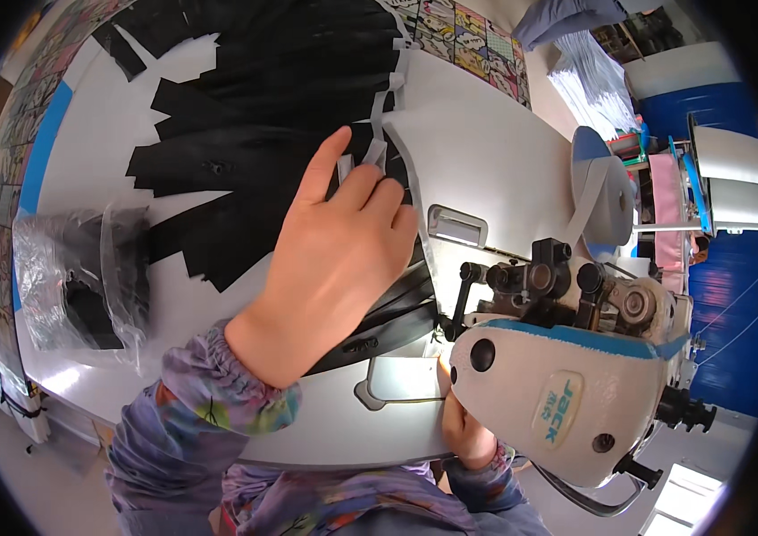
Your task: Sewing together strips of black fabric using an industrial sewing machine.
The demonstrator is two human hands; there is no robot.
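1. Work in hand: sewing black fabric pieces at an industrial sewing machine (566, 393) set on a white work table (504, 152).
2. Location of the work: a narrow black strip (388, 313) runs from under the left hand (343, 259) toward the needle area behind the machine head. It lies flat on the table and is partly covered by that hand.
3. Progress, as a judgement: a large fan of black cut pieces (254, 116) lies spread across the table beyond the hand, and a clear plastic bag (75, 277) with dark contents sits at the left edge. How many pieces are already stitched cannot be told; much of the stack appears to remain.
4. Left hand: palm down on the strip, forefinger stretched forward, the other fingers curled over thin white tape ends (377, 147). It presses rather than grips; its purple patterned sleeve enters from the lower edge.
5. Right hand (464, 429): mostly hidden behind the machine head, low at the table's front edge. Whether it holds anything cannot be told.
6. Needle and presser foot: not visible.
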